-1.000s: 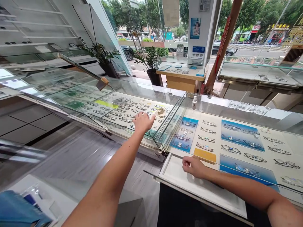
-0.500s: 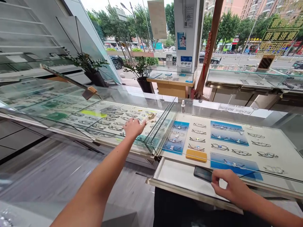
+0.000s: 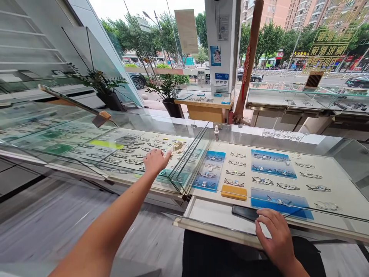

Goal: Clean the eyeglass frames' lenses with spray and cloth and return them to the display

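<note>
Currently touching cloth point(image 3: 178, 147) with left hand point(image 3: 155, 159), cannot tell if pinching, near right edge of left glass case point(image 3: 173, 130) holding eyeglasses point(image 3: 134, 161); with right hand point(image 3: 275, 234) loosely spread at phone point(image 3: 244, 212), over open drawer point(image 3: 206, 209).

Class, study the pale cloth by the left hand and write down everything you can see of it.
The cloth is small and cream or beige, with darker, shadowed patches. It looks soft and thin, bunched into uneven folds rather than spread flat. It appears to lie on the glass counter top, above rows of glasses, near the joint between two cases. The thumb side of the left hand meets its near edge; how firmly is unclear.
</note>
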